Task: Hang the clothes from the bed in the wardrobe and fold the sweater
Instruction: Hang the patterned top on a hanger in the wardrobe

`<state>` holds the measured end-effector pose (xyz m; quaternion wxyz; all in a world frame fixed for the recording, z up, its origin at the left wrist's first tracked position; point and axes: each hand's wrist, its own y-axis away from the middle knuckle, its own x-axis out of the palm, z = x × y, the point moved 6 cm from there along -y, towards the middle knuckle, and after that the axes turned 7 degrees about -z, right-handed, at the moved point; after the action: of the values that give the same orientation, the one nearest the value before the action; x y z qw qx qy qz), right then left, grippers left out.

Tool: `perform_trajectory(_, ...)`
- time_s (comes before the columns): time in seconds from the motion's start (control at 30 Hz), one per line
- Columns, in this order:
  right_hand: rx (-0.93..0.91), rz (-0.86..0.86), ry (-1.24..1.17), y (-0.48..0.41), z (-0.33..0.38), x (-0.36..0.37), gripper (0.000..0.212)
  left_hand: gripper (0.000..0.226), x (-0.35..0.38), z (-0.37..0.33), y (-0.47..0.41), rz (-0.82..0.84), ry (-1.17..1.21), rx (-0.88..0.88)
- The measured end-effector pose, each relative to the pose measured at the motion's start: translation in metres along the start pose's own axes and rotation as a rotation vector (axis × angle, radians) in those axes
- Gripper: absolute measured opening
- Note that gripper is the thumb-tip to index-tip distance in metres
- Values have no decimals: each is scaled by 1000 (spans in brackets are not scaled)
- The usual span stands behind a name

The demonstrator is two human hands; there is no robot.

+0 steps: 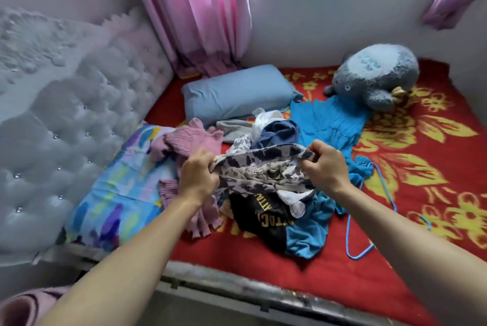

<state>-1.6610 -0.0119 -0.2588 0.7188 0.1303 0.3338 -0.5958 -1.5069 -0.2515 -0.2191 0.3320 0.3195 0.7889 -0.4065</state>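
A heap of clothes lies on the red flowered bed cover [395, 260]. My left hand [199, 177] and my right hand [325, 165] each grip an edge of a white-and-navy patterned garment [261, 167] and hold it stretched above the heap. Under it lie a black shirt with yellow lettering [259, 220] and a blue garment [307, 233]. A pink knitted sweater [184, 141] lies to the left, partly under my left arm. A turquoise knitted garment [334, 123] is spread behind the heap. A navy piece [276, 132] and a white piece [263, 120] sit at the back.
A blue wire hanger [369, 249] lies on the cover to the right. A blue pillow [234, 91] and a grey plush toy [374, 75] sit at the far side. A colourful pillow [118, 188] lies by the tufted headboard [66, 120]. Pink curtains [205, 9] hang by the window.
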Motion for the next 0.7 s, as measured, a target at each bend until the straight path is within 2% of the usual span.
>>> perform_trajectory(0.07,-30,-76,-29,24,30,-13,30,45,-45,2,12,-28,25,50)
perform_trajectory(0.2,-137,-271,38,53,93,-63,20,33,-130,1,23,-40,-59,244)
perform_trajectory(0.33,-246,-386,26,73,156,-117,15,39,-199,-26,21,-177,10,364)
perform_trajectory(0.53,-333,-512,-239,89,221,-186,19,46,-272,-52,14,-491,281,119)
perform_trajectory(0.6,-355,-508,-241,96,232,-195,18,49,-283,-57,12,-567,365,82)
perform_trajectory(0.67,-349,-370,-147,97,230,-191,19,42,-277,-53,7,-572,450,35)
perform_trajectory(0.7,-306,-228,-110,96,222,-184,20,33,-267,-49,4,-538,457,9)
